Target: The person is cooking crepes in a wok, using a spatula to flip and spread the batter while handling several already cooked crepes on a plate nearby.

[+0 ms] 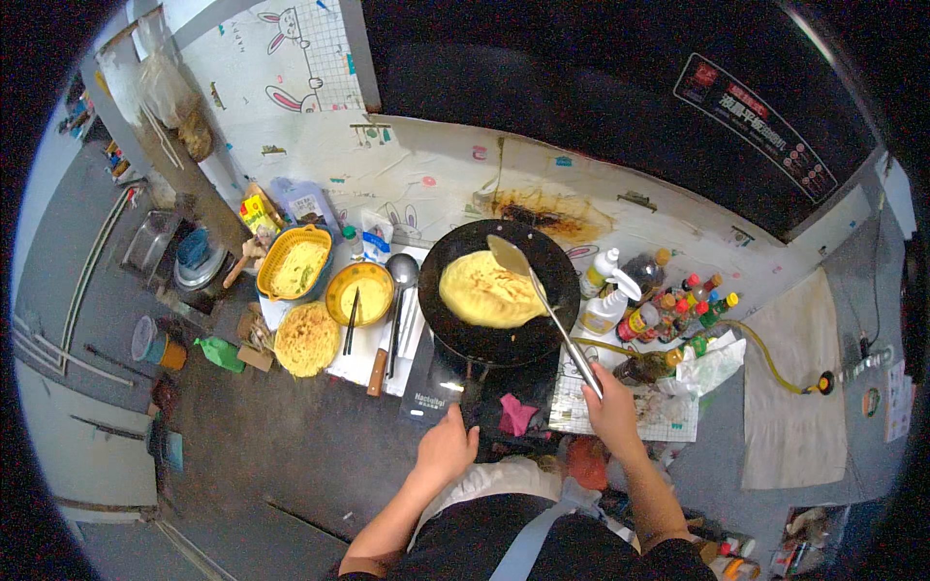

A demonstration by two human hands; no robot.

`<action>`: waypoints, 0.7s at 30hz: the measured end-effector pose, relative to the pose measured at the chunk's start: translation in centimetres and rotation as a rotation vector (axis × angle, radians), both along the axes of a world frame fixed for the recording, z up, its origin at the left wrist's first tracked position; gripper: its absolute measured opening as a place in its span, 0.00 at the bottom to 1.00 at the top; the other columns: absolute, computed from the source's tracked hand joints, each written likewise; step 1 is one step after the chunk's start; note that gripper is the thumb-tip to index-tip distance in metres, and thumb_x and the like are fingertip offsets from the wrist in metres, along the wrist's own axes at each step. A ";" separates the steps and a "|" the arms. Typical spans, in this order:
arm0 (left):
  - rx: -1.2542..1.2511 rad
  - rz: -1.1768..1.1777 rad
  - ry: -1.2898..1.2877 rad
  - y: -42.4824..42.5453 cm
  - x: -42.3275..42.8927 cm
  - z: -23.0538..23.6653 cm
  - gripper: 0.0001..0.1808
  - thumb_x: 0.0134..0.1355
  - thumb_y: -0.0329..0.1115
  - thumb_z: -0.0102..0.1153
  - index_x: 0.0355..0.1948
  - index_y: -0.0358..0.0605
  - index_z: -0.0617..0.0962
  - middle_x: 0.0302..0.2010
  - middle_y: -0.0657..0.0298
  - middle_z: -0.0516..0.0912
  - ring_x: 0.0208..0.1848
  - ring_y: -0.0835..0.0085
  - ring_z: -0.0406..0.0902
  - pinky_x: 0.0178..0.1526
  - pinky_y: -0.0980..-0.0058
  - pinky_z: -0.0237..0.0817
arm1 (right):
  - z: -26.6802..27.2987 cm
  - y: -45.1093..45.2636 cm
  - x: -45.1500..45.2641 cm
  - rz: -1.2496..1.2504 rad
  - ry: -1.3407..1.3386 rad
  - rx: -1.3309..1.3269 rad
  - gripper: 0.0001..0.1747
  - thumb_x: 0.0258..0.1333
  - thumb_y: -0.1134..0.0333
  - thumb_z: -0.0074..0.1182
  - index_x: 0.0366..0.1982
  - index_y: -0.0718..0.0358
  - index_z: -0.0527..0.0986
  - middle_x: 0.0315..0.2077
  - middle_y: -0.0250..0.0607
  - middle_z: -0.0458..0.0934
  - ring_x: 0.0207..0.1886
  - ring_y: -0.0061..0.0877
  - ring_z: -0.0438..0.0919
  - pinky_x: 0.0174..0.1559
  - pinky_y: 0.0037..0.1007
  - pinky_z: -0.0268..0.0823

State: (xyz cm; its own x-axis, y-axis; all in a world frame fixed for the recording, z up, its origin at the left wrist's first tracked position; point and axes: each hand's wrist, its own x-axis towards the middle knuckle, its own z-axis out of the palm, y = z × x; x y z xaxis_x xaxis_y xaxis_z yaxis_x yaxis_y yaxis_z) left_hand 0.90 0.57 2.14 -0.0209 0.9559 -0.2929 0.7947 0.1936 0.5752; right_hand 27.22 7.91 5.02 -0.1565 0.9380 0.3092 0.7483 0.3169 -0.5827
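Observation:
My right hand [609, 410] grips the handle of a metal wok spatula [563, 330]. The spatula's blade lies over the upper right part of a yellow flatbread [476, 290], which shows browned patches. That bread is in a black wok [501, 348] on a gas stove [429, 385]. At the stove's front edge is my left hand [448, 444], fingers curled near the control side; whether it holds anything is hidden. Left of the stove, a browned flatbread [306, 340] lies flat beside a yellow bowl [336, 316] of pale yellow batter with chopsticks [352, 319] in it.
A ladle [402, 272] and a wooden-handled knife [378, 372] lie left of the wok. Behind them stands a yellow basket [272, 250] with pale food. To the right are a spray bottle [604, 309], several sauce bottles [679, 312] and a yellow gas hose [766, 363]. A pink cloth [517, 415] hangs at the stove's front.

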 end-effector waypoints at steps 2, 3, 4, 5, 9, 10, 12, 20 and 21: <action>0.012 0.009 -0.007 -0.1 0.0 0.3 0.29 0.60 0.40 0.51 0.53 0.26 0.63 0.35 0.37 0.79 0.35 0.42 0.78 0.39 0.52 0.71 | -1.0 -0.2 0.5 -0.015 -0.013 0.023 0.21 0.51 0.72 0.57 0.48 0.65 0.71 0.28 0.50 0.79 0.32 0.44 0.79 0.34 0.38 0.69; 0.029 0.013 -0.010 -0.2 0.0 0.3 0.28 0.60 0.40 0.51 0.53 0.26 0.63 0.35 0.37 0.79 0.35 0.42 0.78 0.38 0.52 0.71 | -1.4 0.0 0.9 -0.067 0.146 -0.179 0.21 0.51 0.72 0.57 0.49 0.65 0.70 0.26 0.46 0.78 0.29 0.37 0.79 0.32 0.35 0.68; 0.028 0.016 -0.011 -0.3 0.0 0.2 0.28 0.60 0.40 0.51 0.53 0.26 0.63 0.35 0.37 0.79 0.35 0.42 0.78 0.38 0.52 0.71 | -1.6 0.1 1.2 -0.120 0.304 -0.382 0.21 0.52 0.71 0.57 0.49 0.65 0.70 0.23 0.42 0.78 0.26 0.30 0.78 0.30 0.31 0.67; 0.044 0.018 -0.011 -0.3 0.0 0.0 0.28 0.60 0.40 0.51 0.52 0.27 0.63 0.35 0.37 0.79 0.35 0.42 0.79 0.38 0.52 0.71 | -1.6 0.0 1.3 -0.119 0.303 -0.383 0.21 0.52 0.71 0.57 0.49 0.65 0.70 0.23 0.42 0.78 0.26 0.30 0.78 0.30 0.31 0.67; 0.020 0.021 0.001 -0.2 -0.1 0.1 0.25 0.61 0.40 0.51 0.50 0.29 0.64 0.34 0.37 0.79 0.35 0.42 0.79 0.38 0.51 0.71 | 0.0 0.6 0.5 -0.060 0.357 -0.494 0.22 0.55 0.69 0.55 0.52 0.63 0.67 0.18 0.35 0.75 0.21 0.21 0.73 0.26 0.26 0.64; 0.020 0.018 0.000 -0.2 -0.1 0.1 0.25 0.61 0.40 0.51 0.50 0.29 0.64 0.34 0.37 0.79 0.35 0.42 0.79 0.38 0.51 0.71 | -0.2 0.9 0.6 -0.062 0.286 -0.495 0.23 0.55 0.68 0.55 0.53 0.63 0.66 0.18 0.35 0.75 0.20 0.22 0.73 0.26 0.26 0.65; 0.025 0.013 0.002 -0.2 -0.2 0.1 0.25 0.61 0.40 0.51 0.49 0.29 0.64 0.35 0.37 0.79 0.35 0.42 0.79 0.38 0.51 0.71 | -1.1 1.4 0.8 -0.033 0.362 -0.611 0.23 0.56 0.68 0.55 0.52 0.63 0.66 0.20 0.36 0.77 0.21 0.22 0.74 0.26 0.26 0.65; 0.006 0.010 -0.010 0.0 -0.1 0.5 0.26 0.61 0.41 0.51 0.50 0.28 0.64 0.36 0.38 0.79 0.36 0.42 0.79 0.40 0.52 0.71 | -3.7 3.5 0.5 0.221 -0.043 -0.343 0.15 0.59 0.68 0.50 0.47 0.65 0.71 0.21 0.45 0.77 0.19 0.31 0.76 0.25 0.36 0.66; -0.002 0.011 -0.011 -0.1 -0.2 0.5 0.26 0.60 0.41 0.52 0.51 0.28 0.64 0.37 0.38 0.79 0.37 0.42 0.79 0.40 0.52 0.71 | -2.9 3.6 0.0 0.171 -0.208 -0.289 0.15 0.58 0.68 0.49 0.46 0.65 0.72 0.23 0.49 0.77 0.25 0.39 0.77 0.30 0.40 0.67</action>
